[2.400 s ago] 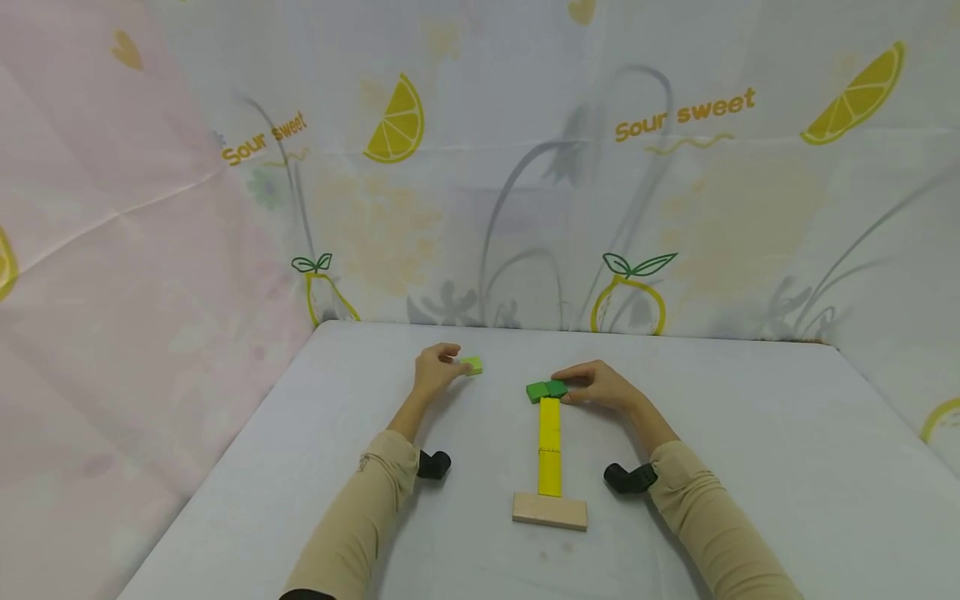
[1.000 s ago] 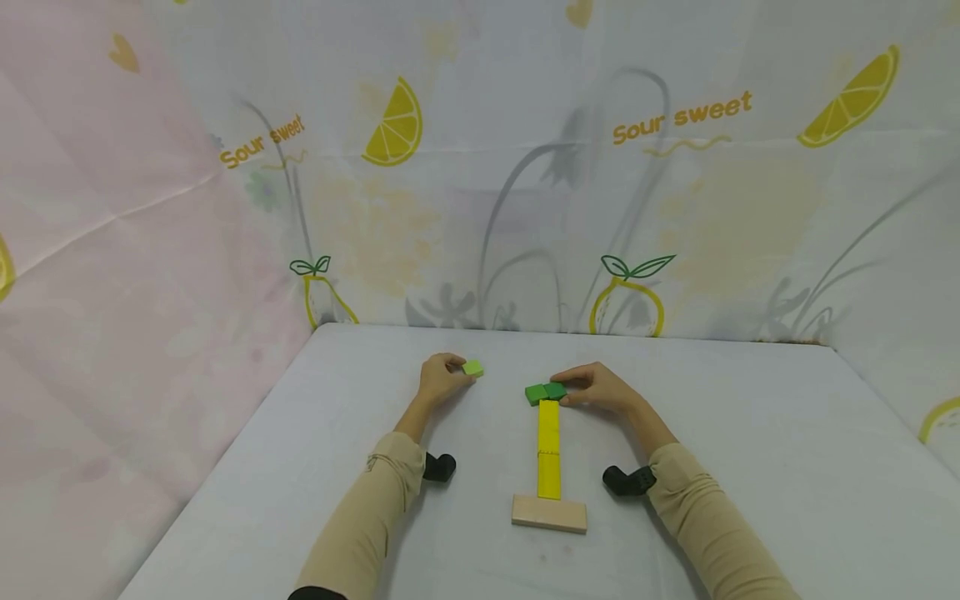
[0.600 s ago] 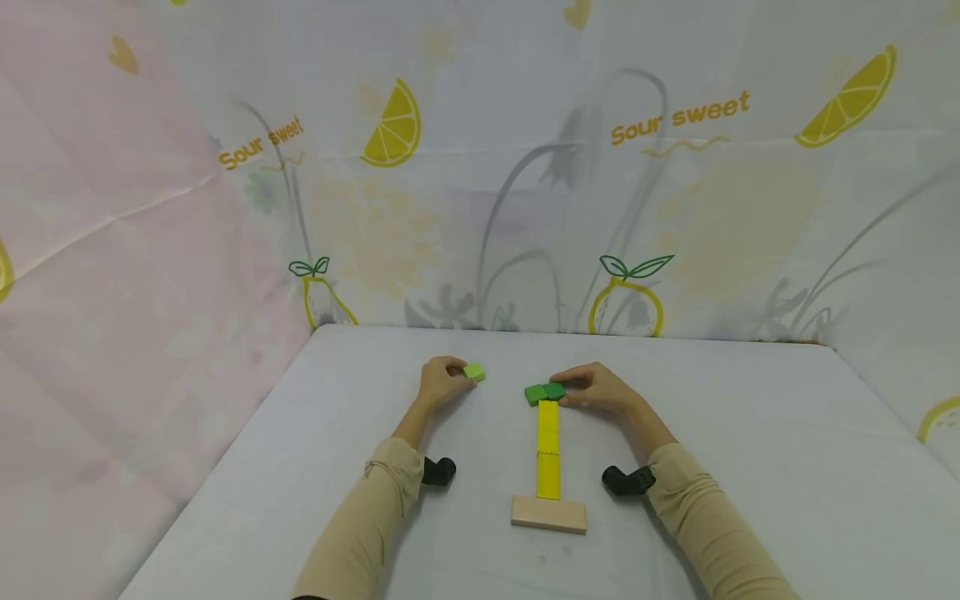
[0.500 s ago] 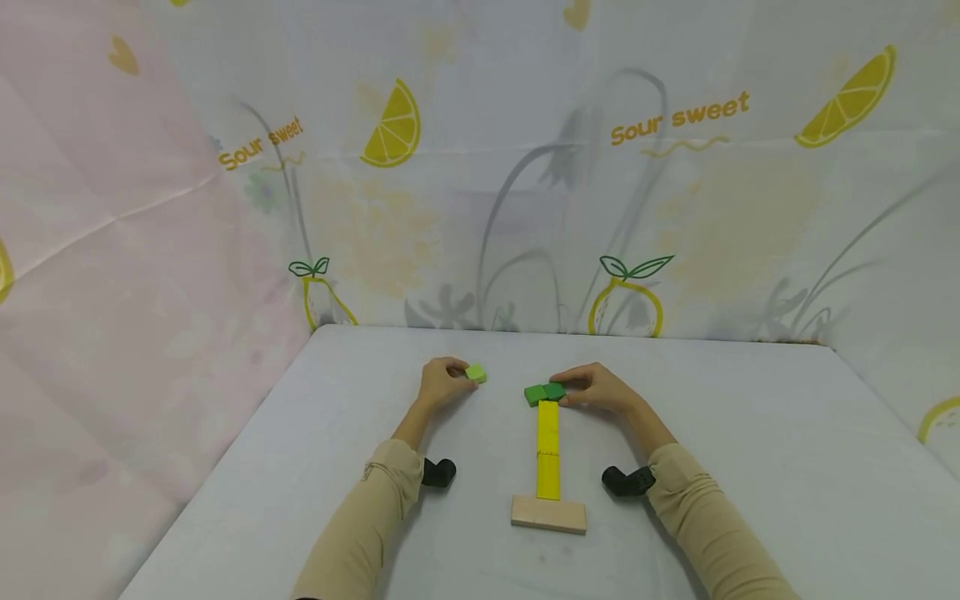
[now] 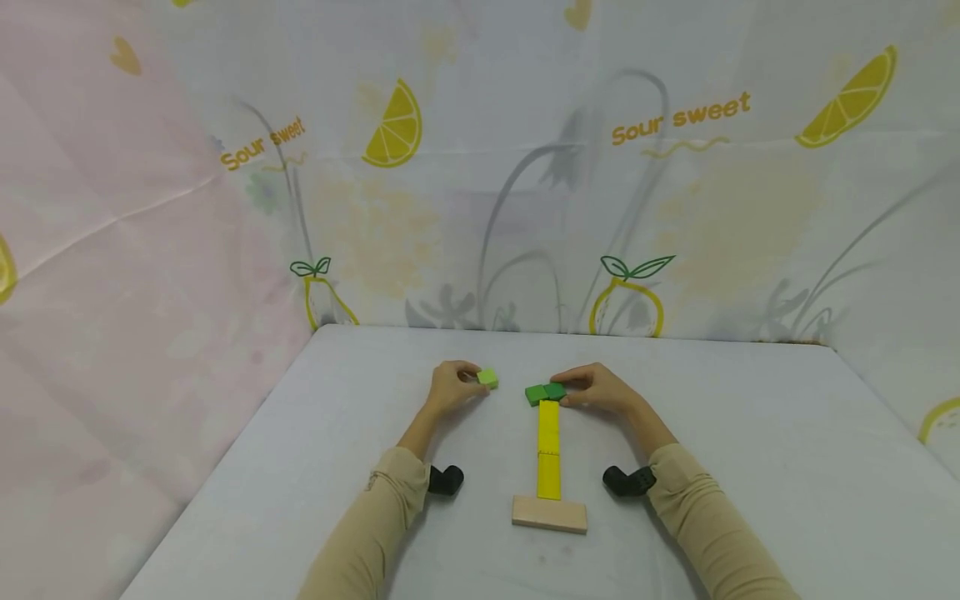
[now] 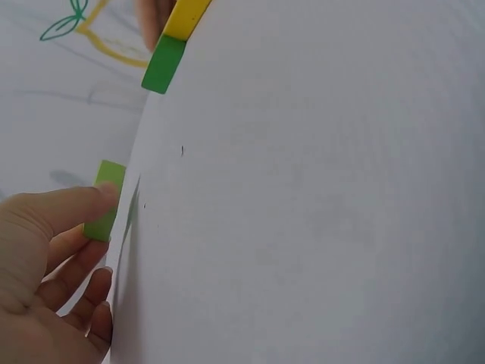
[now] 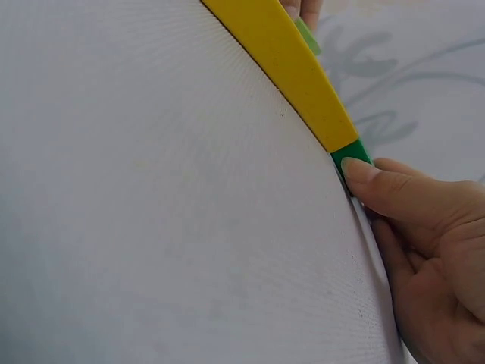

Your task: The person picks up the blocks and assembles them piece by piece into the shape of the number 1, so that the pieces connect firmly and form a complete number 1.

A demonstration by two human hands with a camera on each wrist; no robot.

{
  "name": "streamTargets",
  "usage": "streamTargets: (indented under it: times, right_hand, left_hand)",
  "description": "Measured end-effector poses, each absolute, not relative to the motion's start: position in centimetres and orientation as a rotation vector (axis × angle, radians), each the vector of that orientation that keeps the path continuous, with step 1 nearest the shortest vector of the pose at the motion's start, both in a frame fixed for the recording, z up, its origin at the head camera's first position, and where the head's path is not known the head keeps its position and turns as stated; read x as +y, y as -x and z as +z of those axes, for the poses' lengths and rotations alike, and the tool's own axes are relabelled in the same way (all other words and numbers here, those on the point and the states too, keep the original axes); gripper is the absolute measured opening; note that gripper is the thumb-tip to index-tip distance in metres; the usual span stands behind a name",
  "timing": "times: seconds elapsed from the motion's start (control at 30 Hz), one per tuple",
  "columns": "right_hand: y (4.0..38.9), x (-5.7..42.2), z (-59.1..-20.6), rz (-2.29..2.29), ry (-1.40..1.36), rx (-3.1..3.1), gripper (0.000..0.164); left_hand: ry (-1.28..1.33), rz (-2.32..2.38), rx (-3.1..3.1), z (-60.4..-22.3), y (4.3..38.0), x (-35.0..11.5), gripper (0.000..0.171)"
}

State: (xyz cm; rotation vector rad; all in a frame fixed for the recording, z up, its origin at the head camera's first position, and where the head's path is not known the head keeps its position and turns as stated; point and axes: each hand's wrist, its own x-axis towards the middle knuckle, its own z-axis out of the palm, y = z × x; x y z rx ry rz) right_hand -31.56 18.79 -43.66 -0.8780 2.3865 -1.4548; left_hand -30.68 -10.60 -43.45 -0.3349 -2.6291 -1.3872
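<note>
Between thumb and fingers my left hand pinches a light green block, a little left of the row of blocks. In the left wrist view this light green block shows the thumb on its near face. My right hand pinches the right one of two darker green blocks, the dark green block. Beside it on the left lies the other green block. Both sit at the far end of two yellow blocks laid end to end. A plain wooden block lies crosswise at their near end.
The blocks lie on a white-covered table. Behind it hangs a printed cloth with lemon drawings, and a pinkish cloth is at the left. A black wrist camera sits on the left cuff, another black camera on the right.
My left hand has moved right and slightly nearer with the light green block, closing in on the darker green pair. My right hand and the laid blocks have stayed in place.
</note>
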Motion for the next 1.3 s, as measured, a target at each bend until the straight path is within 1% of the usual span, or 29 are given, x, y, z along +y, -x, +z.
streamTargets:
  times: [0.43, 0.7, 1.3]
  right_hand:
    - [31.6, 18.7, -43.7, -1.471, 0.886, 2.371, 0.041]
    - [31.6, 18.7, -43.8, -1.477, 0.886, 2.369, 0.041]
    - [31.8, 18.8, -44.0, -1.496, 0.897, 2.352, 0.041]
  left_hand:
    - [0.432, -1.391, -2.669, -42.9, 29.7, -8.9, 0.031]
    - [0.444, -1.382, -2.662, -43.5, 29.7, -8.4, 0.030]
    - [0.518, -1.349, -2.677, -43.3, 28.9, -7.4, 0.030]
